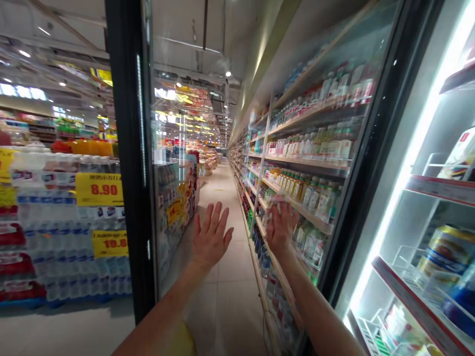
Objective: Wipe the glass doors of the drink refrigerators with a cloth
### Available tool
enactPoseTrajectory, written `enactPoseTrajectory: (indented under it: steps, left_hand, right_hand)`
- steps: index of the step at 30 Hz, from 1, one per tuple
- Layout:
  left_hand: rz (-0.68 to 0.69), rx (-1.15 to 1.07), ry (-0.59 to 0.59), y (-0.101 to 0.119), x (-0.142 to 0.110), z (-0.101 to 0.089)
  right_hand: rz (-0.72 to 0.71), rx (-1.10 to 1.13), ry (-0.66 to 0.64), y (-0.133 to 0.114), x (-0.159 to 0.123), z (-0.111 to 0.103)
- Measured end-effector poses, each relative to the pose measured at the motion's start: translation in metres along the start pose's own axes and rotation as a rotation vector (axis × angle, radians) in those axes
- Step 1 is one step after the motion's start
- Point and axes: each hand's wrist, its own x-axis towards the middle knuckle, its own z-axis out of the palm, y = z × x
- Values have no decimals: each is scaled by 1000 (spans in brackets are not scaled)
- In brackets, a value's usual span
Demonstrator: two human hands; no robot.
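Observation:
A glass cooler door (218, 316) with a black frame stands swung open in front of me, and bottle shelves and an aisle show through it. My left hand (211, 237) is open, its fingers spread and palm turned to the glass; it appears to lie flat on the pane. To its right, my right hand (281, 235) presses a crumpled, light patterned cloth (276, 200) against the same pane. Its fingers are bent over the cloth, which is slightly blurred and partly hidden by them.
Close on the right, the lit cooler has shelves (441, 190) with wire racks, and a gold and blue can (445, 252). Left of the door, packs of bottled water (70, 247) are stacked under yellow price signs (99, 189). The black door frame (129, 148) runs upright between.

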Motion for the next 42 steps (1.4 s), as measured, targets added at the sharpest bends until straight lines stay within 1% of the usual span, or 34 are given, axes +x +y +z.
enactPoseTrajectory:
  steps: [1,4,5,6,7,8,9,11,12,13,14,15,16,19,20,21,22,23,26,27,28,29,30,32,33,34,35,36,37,40,41,42]
  left_hand:
    - [4,3,-7,0,0,0]
    - [7,16,-25,0,0,0]
    - [4,21,-23,0,0,0]
    - [1,24,-22,0,0,0]
    - [1,24,-21,0,0,0]
    - [2,21,-17,0,0,0]
    - [1,17,-13,0,0,1]
    - [1,5,-8,-1,-1,1]
    - [3,0,-7,-1,-1,1]
    - [3,-2,-5,-2,0,1]
    - [5,-2,-3,-2,0,1]
    - [8,-2,-4,-2,0,0]
    - [10,-3,-5,-2,0,0]
    - [0,-5,-22,-1,0,0]
    - [-4,-4,-31,-1,-1,0]
    - [-8,-3,-42,-1,-1,1]
    - [-11,-4,-46,-1,-2,1]
    - [-12,-6,-47,-1,-2,2]
    - [-8,-8,-39,-2,-3,3]
    - [-5,-1,-35,-2,-3,3]
    - [-2,7,-35,-2,-3,2]
    - [1,17,-38,-3,-3,2]
    - [2,26,-38,-3,-2,2]
    - [5,35,-34,-3,-2,1]
    - [7,35,-31,-2,-2,1]
    - [9,35,-29,-2,-1,1]
    - [11,36,-26,-1,-1,2]
    - [11,37,-23,-1,-1,2]
    - [12,39,-21,0,-1,2]
    - [15,40,-17,1,-1,1]
    - [22,33,-23,-1,-1,-1]
    - [35,21,-34,-3,0,-3]
  right_hand:
    - [87,-23,25,15,0,-4]
    - [446,-83,136,64,10,-18]
    - [535,-87,166,73,15,-20]
    - [577,-81,183,75,19,-21]
    - [566,-67,184,70,21,-20]
    - [504,-49,169,58,23,-18]
    - [395,-29,135,41,22,-14]
    - [126,9,40,5,17,-6]
    - [2,25,-14,-8,14,-4]
    - [-93,36,-50,-16,11,-2]
    - [-137,38,-63,-16,9,-2]
    - [-120,30,-54,-10,9,-4]
    - [-41,12,-19,2,11,-6]
    - [363,-43,142,43,29,-12]
    - [449,-48,178,49,36,-13]
    - [471,-43,201,49,43,-12]
    - [427,-30,202,42,47,-10]
    - [327,-12,177,30,49,-7]
    - [-80,56,10,-12,44,1]
    - [-166,70,-33,-18,41,2]
    - [-193,72,-47,-19,39,2]
    - [-154,61,-29,-12,39,1]
    - [-51,41,15,0,41,-2]
    - [250,-4,132,29,50,-9]
    - [379,-18,178,41,56,-11]
    - [461,-22,206,48,61,-13]
    - [481,-18,216,48,65,-12]
    - [439,-9,207,42,66,-11]
    - [350,2,177,29,65,-8]
    - [-8,42,29,-18,52,3]
    - [-85,48,-4,-28,48,5]
    - [-118,45,-20,-32,47,5]
